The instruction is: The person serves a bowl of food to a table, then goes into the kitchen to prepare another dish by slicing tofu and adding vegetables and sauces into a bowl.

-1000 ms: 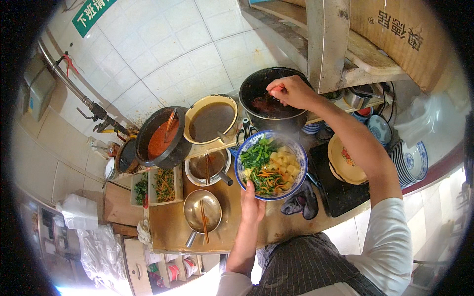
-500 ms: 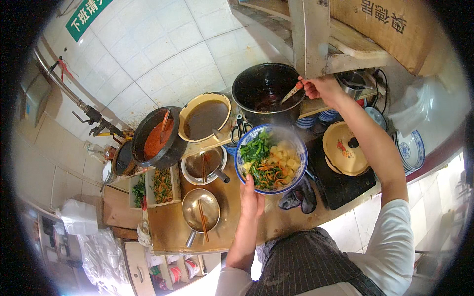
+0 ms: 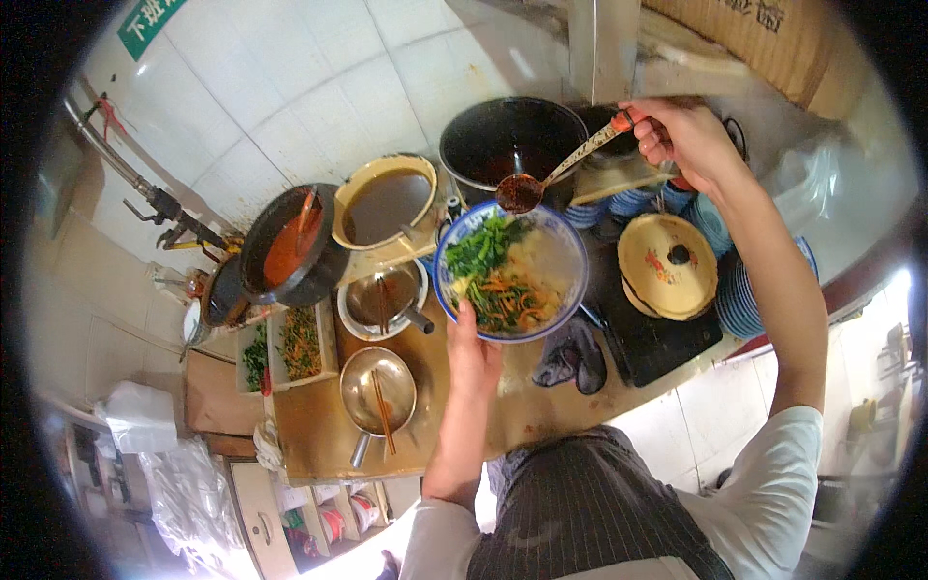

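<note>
My left hand [image 3: 472, 353] grips the near left rim of a blue-and-white bowl [image 3: 585, 275], thumb on the edge, above the counter. Chopped greens [image 3: 480, 253], orange shreds [image 3: 512, 304] and pale yellow chunks [image 3: 543, 249] fill the bowl. Up at the right, my right hand [image 3: 681, 140] is closed round the end of a ladle's [image 3: 580, 158] patterned handle with orange-red on its tip. Dark red sauce [image 3: 519, 193] lies in the ladle's cup, which hangs over the bowl's far rim. Just behind it stands a deep black pot [image 3: 464, 159] with dark contents.
Left of the black pot are a yellow basin of brown liquid [image 3: 387, 205] and a dark pot of red sauce [image 3: 287, 253]. Two small pans [image 3: 379, 394] with chopsticks rest on the counter. A lidded yellow pot [image 3: 667, 266] and stacked bowls [image 3: 742, 300] stand at the right.
The ladle has risen out of the black pot with sauce in its cup and now hangs over the bowl's far edge. My right hand has moved up and right.
</note>
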Demonstrator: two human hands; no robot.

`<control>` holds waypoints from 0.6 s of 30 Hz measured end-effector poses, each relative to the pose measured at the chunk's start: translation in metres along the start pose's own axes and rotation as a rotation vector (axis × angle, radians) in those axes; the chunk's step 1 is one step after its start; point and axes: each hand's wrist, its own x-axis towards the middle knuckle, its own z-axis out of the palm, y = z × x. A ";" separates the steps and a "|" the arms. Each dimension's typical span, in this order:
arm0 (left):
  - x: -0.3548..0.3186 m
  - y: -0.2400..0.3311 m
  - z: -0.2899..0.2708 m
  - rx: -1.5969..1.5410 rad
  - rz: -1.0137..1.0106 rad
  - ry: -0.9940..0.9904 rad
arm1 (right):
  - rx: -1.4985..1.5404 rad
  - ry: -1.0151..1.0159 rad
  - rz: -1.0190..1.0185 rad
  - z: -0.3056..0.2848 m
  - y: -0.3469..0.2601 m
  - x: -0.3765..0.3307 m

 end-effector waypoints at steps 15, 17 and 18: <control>0.002 0.001 -0.001 -0.094 -0.062 -0.074 | -0.750 -0.063 -1.080 0.003 0.056 -0.140; 0.004 -0.001 -0.005 -0.092 -0.057 -0.067 | -0.776 -0.063 -1.132 0.000 0.064 -0.143; 0.004 -0.001 -0.007 -0.090 -0.055 -0.064 | -0.766 -0.039 -1.158 0.002 0.068 -0.142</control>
